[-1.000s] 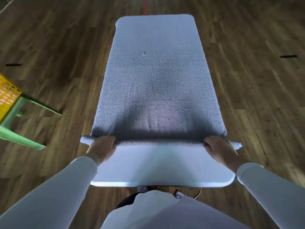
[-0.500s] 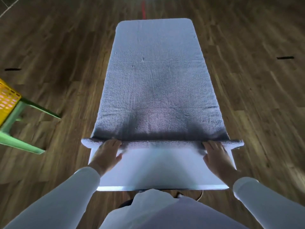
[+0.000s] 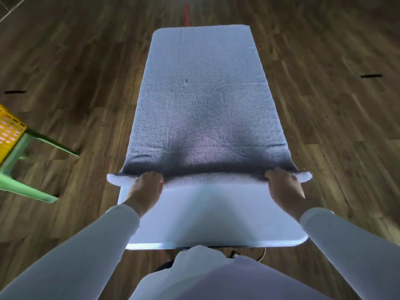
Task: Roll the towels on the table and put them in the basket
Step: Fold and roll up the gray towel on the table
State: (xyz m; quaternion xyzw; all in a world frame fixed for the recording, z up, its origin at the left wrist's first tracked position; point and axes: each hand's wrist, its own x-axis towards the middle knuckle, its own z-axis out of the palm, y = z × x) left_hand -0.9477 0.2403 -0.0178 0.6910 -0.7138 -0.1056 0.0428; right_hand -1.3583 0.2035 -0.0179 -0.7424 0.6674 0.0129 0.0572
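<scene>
Grey-blue terry cloth fills the head camera's view, which looks down and forward. A long towel (image 3: 201,94) lies flat along a narrow white table (image 3: 205,213), and its far end reaches the table's far edge. Its near end is turned over into a thin roll (image 3: 207,178) running across the table from left to right. Both tips of the roll poke just past the table's side edges. The near part of the table, between the roll and the person, shows bare white.

The left grip (image 3: 147,185), a bare hand in a white sleeve, sits on the roll near its left tip. The right grip (image 3: 283,185) sits on it near its right tip. On each, the fingers curl over the top of the roll and the fingertips are hidden on its far side. Both are therefore closed round the towel, not spread flat.

At the left edge of the scene, well apart from the table, a corner of a yellow perforated basket (image 3: 8,128) rests on a green stool (image 3: 21,188). Its inside is out of sight. The floor (image 3: 324,126) is dark wood.

The rolling step looks barely begun: the roll is thin and most of the towel lies flat. The next move likely calls for both grips to push the roll toward the far end evenly, so it winds tight and straight rather than skewing to one side. The basket on the left comes after that.
</scene>
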